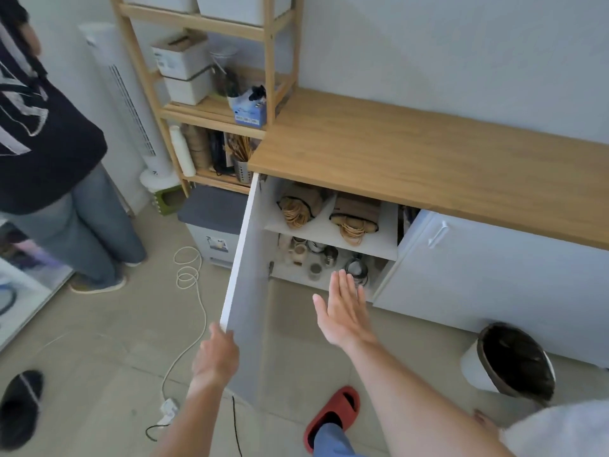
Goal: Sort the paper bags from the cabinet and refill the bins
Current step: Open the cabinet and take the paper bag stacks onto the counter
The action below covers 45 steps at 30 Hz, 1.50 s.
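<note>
The left hand (pixel 216 356) grips the lower edge of the cabinet door (pixel 245 291), fingers curled around it, apparently to hold the door open for access. The right hand (pixel 342 311) is empty, fingers spread flat, extended toward the interior. The paper bags (pixel 356 214) lie in two bundles on the upper shelf (pixel 385 244), handles outward.

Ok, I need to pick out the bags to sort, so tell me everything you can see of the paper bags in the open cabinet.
The paper bags are brown kraft-looking paper, in two bundles lying flat on the cabinet's upper shelf, one left, one right. Their tan cord handles bunch in loops at the front ends, towards the opening. The bundles lie apart, with bare shelf between them. Neither hand touches them: the right hand is open, lower down in front of the cabinet; the left hand holds the door's edge.
</note>
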Motion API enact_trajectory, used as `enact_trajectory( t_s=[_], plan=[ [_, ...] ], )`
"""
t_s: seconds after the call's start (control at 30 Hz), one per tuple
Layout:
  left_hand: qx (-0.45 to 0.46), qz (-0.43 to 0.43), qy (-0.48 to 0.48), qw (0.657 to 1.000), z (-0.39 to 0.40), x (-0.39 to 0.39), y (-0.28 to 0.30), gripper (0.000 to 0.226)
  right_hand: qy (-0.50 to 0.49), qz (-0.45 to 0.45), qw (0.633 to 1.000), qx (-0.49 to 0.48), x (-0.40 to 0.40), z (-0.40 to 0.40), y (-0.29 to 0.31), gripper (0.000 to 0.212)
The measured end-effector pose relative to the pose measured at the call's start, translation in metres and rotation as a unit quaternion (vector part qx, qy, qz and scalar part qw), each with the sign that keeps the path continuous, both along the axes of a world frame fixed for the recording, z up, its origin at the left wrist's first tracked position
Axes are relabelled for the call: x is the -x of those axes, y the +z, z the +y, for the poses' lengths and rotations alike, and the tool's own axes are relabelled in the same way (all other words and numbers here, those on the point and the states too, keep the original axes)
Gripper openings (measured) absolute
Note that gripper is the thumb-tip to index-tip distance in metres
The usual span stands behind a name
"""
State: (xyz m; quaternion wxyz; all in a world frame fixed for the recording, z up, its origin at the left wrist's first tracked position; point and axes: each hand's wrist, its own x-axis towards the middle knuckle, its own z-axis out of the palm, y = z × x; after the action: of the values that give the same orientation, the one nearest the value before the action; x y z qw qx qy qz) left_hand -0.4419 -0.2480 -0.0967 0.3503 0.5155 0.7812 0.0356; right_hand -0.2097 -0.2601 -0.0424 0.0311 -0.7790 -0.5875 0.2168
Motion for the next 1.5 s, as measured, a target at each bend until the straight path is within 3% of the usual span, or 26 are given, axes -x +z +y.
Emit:
enact_trajectory(
  t_s=[0.23,0.4,0.53,0.67,0.8,1.0,1.23,1.3,1.5],
  plan=[
    [-0.004,0.058,-0.039,0.998,0.024,0.077,0.001,0.013,0.022,-0.013,1.0,0.004,0.031,0.008,-0.002,0.069],
    [-0.022,0.107,-0.062,0.992,0.032,0.091,0.003,0.02,0.033,-0.01,0.999,0.012,0.045,0.023,-0.011,0.07],
    [-0.13,0.146,-0.09,0.976,0.043,0.09,-0.003,0.024,0.042,0.001,0.999,0.014,0.054,0.042,-0.017,0.07],
    [-0.235,0.141,-0.119,0.954,0.077,0.069,-0.007,0.048,0.05,0.009,0.999,0.009,0.052,0.07,-0.022,0.07],
    [-0.286,0.101,-0.188,0.934,0.122,0.025,-0.007,0.041,0.036,0.01,0.999,0.027,0.037,0.103,-0.037,0.071],
    [-0.279,0.037,-0.211,0.936,0.217,-0.043,-0.032,0.029,0.008,0.012,0.999,0.034,-0.015,0.19,-0.057,0.07],
    [-0.224,0.004,-0.161,0.961,0.316,-0.094,-0.053,0.035,-0.034,0.023,0.998,0.049,-0.073,0.292,-0.088,0.071],
    [-0.21,0.017,-0.159,0.965,0.339,-0.105,-0.067,0.036,-0.057,0.032,0.996,0.063,-0.084,0.318,-0.104,0.07],
    [-0.228,0.103,-0.294,0.922,0.43,-0.141,-0.128,0.047,-0.151,0.11,0.981,0.043,-0.1,0.405,-0.166,0.069]
  ],
)
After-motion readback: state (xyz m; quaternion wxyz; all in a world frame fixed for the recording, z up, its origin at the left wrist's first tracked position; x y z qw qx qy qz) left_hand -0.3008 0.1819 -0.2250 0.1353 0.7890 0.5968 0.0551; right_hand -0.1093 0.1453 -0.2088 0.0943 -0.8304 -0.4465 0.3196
